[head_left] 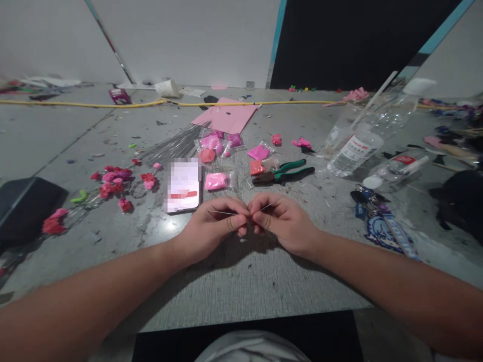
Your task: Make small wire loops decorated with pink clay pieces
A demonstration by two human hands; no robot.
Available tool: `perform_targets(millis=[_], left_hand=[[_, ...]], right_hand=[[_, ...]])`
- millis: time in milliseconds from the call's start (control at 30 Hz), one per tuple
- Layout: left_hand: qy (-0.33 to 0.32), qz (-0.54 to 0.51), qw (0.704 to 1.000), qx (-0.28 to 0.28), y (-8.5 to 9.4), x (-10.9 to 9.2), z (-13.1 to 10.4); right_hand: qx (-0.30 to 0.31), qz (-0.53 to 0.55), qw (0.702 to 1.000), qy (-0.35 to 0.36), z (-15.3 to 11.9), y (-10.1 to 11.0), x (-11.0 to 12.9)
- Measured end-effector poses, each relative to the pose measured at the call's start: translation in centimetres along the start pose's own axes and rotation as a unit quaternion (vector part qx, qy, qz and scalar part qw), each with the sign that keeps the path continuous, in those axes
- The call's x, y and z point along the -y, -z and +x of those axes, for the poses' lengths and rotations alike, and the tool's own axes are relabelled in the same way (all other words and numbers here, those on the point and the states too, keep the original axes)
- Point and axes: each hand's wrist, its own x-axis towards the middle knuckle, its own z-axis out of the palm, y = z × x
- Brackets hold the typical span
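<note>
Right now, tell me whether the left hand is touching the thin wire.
Touching: the head view shows the left hand pinching the thin wire between thumb and forefinger.

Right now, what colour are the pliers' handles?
Green and black; the handles show best in the head view.

The left grip (217, 223) and the right grip (285, 221) hide the middle of the wire (226, 213), so whether it is one piece cannot be told. Pixelation masks most of the phone (184, 183). The left edge cuts off a dark object (30, 208), the bottom edge a pale cloth (252, 348). Print on the bottle label (354, 149) is too small to read; scraps (458, 113) at far right blur together.
</note>
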Motion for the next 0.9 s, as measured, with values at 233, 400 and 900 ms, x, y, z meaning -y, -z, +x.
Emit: perform_targets(millis=[233, 400, 900], left_hand=[[0.001, 0.013, 1.000, 0.012, 0.04, -0.14, -0.05], [-0.039, 0.031, 0.999, -0.014, -0.14, 0.00, -0.01], [-0.050, 0.079, 0.994, 0.051, 0.15, -0.55, -0.09]], right_hand=[[0.007, -0.001, 1.000, -0.022, -0.11, 0.02, 0.09], [-0.023, -0.021, 0.999, 0.015, -0.18, -0.11, -0.18], [0.022, 0.003, 1.000, -0.003, -0.13, 0.07, 0.52]])
